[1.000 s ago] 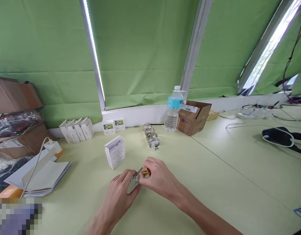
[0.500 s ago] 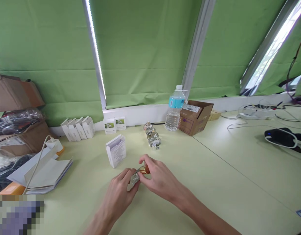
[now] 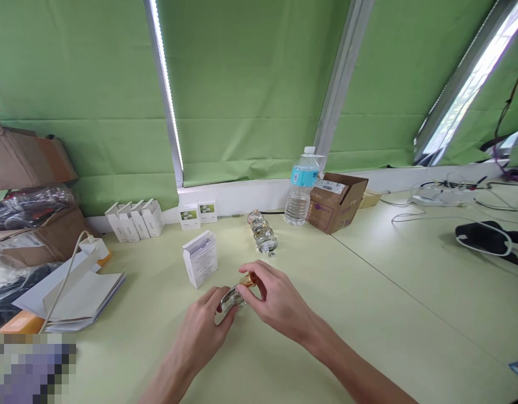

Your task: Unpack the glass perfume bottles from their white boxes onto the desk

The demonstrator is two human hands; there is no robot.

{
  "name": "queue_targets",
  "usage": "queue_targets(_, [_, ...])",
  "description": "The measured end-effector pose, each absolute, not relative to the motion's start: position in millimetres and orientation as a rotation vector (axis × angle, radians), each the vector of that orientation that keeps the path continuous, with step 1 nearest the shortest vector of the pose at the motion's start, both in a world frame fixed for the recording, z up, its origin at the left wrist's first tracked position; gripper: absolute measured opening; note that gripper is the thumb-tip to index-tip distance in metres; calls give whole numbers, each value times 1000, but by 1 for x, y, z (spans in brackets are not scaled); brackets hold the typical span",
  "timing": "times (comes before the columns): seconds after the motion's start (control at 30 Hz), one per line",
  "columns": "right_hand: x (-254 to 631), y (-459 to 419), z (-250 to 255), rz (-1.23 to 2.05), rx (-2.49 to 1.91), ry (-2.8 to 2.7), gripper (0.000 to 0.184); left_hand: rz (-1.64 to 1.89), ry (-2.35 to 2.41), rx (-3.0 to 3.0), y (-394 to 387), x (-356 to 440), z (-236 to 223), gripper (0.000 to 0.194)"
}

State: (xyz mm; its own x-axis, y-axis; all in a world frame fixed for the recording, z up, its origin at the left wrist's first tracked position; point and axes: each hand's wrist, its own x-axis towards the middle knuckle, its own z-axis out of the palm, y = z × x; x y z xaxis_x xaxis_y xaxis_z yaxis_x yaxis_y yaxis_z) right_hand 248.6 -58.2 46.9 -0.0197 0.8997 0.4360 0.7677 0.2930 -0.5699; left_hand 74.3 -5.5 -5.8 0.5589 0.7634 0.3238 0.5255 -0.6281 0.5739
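Note:
A small clear glass bottle with a gold cap, like a perfume bottle (image 3: 230,301), lies tilted between my hands just above the table. My left hand (image 3: 204,322) grips its glass body between thumb and fingers. At the upper right end, my right hand (image 3: 275,297) has its thumb and fingers closed around the gold cap (image 3: 248,279). The cap appears joined to the bottle. Beyond the hands stands an open white carton (image 3: 201,261) with printed text. A row of similar clear round glass bottles (image 3: 262,231) sits farther back.
Several slim white boxes (image 3: 134,220) and two small picture boxes (image 3: 189,217) stand along the wall. A water bottle (image 3: 299,193) is beside an open cardboard box (image 3: 337,205). Papers (image 3: 79,297) lie at left; cables and a black device (image 3: 482,238) are at right.
The glass bottle has turned in my hands, showing more of its body, and its cap end has moved slightly up. Both hands keep their grip.

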Motion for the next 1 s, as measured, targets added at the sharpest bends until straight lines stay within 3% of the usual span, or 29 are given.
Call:
queue_targets(0.23, [253,-53,44,175,-1578,-1762,9,744,1086,2324,1,70,-4,24])
queue_targets(0.57, [262,-45,25,200,-1786,-1950,20,720,1107,2311,14,59,-2,29])
queue_targets(1.0, [256,-38,2,175,-1844,-2129,21,713,1066,2273,18,55,-2,32])
